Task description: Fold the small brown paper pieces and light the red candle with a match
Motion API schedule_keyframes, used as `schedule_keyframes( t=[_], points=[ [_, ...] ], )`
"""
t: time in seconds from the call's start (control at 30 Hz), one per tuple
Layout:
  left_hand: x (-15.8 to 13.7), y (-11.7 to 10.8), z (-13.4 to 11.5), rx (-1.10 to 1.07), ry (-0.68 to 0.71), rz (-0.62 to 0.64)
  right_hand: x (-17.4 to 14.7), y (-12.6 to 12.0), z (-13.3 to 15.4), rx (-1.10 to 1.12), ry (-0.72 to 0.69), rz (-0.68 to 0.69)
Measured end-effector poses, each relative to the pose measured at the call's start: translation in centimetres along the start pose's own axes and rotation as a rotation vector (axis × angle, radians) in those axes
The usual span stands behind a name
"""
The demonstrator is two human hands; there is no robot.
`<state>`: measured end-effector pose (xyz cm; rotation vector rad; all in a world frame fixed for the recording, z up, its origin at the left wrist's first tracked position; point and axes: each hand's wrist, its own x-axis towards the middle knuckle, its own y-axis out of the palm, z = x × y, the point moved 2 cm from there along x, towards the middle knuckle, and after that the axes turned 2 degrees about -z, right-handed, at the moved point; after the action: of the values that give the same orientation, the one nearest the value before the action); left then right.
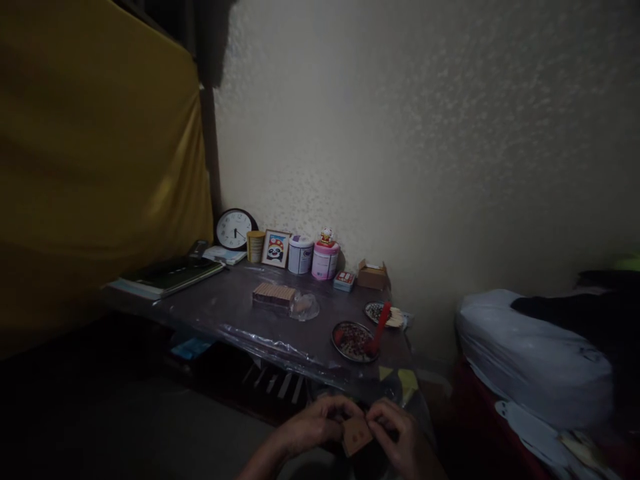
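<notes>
I hold a small brown card [356, 437] between both hands, low and close to me, just below the near edge of the counter [225, 303]. My left hand [315, 423] pinches its left side, my right hand [395, 433] closes on its upper right corner; both sets of fingers are curled tight on it. The card tilts, its long axis running from lower left to upper right. Both hands are equally near. Just beyond, on the counter, sits a dish [354, 341] with a red tool [377, 328].
</notes>
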<state>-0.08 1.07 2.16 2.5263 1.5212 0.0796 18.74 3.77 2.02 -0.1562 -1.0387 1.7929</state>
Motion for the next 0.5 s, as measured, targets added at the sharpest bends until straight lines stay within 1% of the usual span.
schedule_keyframes(
  t=[0.2,0.5],
  points=[
    [0.01,0.05,-0.05,0.028,-0.001,-0.012,0.00,0.12,-0.02,0.018,-0.015,0.017],
    [0.31,-0.31,0.65,0.017,0.019,0.012,-0.09,0.29,-0.68,0.028,0.001,0.044]
  ],
)
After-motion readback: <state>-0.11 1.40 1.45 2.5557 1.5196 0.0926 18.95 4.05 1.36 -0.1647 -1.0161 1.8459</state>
